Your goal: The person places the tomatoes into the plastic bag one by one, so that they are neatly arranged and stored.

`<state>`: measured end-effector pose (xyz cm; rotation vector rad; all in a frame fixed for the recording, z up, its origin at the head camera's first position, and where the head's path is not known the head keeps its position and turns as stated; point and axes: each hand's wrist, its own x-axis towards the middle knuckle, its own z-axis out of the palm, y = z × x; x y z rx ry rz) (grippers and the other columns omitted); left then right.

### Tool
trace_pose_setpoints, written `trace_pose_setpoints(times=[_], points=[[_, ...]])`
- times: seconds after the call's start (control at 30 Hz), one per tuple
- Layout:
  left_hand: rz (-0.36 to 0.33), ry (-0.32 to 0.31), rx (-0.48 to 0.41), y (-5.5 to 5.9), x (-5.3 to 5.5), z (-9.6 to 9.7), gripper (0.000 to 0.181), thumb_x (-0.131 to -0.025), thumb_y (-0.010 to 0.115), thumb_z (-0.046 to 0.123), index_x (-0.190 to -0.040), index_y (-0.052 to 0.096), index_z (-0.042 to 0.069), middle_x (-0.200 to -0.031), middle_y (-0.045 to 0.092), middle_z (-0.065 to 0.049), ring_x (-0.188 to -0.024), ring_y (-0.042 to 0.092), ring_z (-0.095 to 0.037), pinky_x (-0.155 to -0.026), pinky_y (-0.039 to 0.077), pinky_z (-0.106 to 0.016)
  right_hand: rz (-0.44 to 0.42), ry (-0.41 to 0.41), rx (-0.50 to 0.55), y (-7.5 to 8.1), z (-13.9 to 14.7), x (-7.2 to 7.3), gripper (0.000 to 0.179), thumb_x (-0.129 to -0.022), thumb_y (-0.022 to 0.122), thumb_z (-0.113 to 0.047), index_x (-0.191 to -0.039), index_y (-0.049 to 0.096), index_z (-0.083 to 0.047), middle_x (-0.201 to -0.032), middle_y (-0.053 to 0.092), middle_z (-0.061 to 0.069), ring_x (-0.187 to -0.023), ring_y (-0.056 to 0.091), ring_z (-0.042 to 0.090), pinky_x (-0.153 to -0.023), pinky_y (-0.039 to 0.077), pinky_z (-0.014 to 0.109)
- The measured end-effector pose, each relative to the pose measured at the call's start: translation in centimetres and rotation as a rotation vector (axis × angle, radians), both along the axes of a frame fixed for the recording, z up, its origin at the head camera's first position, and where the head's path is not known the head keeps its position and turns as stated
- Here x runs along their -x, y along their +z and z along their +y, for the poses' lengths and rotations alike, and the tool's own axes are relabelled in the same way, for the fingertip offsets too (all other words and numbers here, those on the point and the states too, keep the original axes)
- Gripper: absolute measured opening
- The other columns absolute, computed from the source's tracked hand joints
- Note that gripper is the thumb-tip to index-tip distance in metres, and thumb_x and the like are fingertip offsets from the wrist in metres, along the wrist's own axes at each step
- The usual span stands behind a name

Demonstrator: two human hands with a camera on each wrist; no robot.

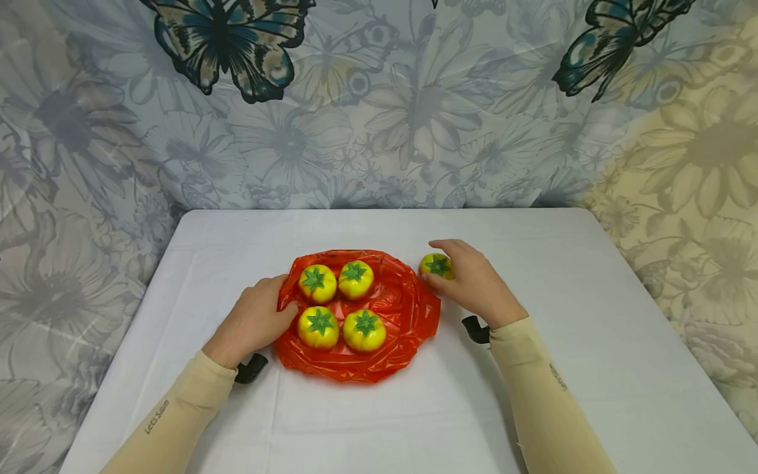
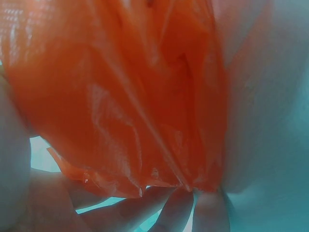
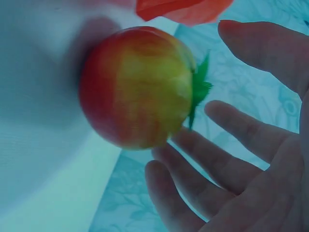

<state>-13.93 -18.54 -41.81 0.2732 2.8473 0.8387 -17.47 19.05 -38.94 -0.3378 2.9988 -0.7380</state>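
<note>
A red plastic bag (image 1: 407,289) lies spread on the table with its rim rolled up. Several yellow-and-red artificial tomatoes (image 1: 364,330) with green star-shaped tops sit inside it. My left hand (image 1: 256,320) holds the bag's left rim, thumb on the inner side; the left wrist view is mostly filled by the bag's red film (image 2: 120,96), with fingers along its lower edge. Just right of the bag, another tomato (image 3: 137,89) rests on the white cloth. Around its right side is my right hand (image 1: 476,285), thumb and fingers spread apart and not closed on it.
A white cloth covers the table (image 1: 379,428). Behind and beside it hangs a floral curtain (image 1: 414,131) with printed butterflies. Black wrist devices (image 1: 476,329) show below both wrists.
</note>
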Motion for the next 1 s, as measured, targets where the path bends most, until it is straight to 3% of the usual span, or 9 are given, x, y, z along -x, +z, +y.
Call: trace_pose_setpoints(times=[0.5, 1.0], points=[[-0.002, 0.000, -0.005, -0.4, 0.2, -0.2, 0.050, -0.097, 0.056, 0.025, -0.142, 0.052, 0.003, -0.123, 0.066, -0.016, -0.099, 0.064, -0.029, -0.084, 0.059, -0.045, -0.097, -0.030, -0.033, -1.2, 0.0, 0.6, 0.064, -0.090, 0.072, -0.037, -0.146, 0.050, -0.015, -0.146, 0.053, 0.012, -0.122, 0.056, 0.032, -0.099, 0.054, 0.052], [0.008, 0.001, 0.007, -0.2, 0.1, -0.1, 0.048, -0.097, 0.056, 0.024, -0.140, 0.053, 0.003, -0.120, 0.067, -0.015, -0.100, 0.064, -0.030, -0.086, 0.058, -0.047, -0.098, -0.036, -0.066, -1.7, 0.2, 0.9, 0.066, -0.090, 0.074, -0.033, -0.148, 0.047, -0.016, -0.143, 0.054, 0.013, -0.120, 0.056, 0.033, -0.099, 0.053, 0.053]])
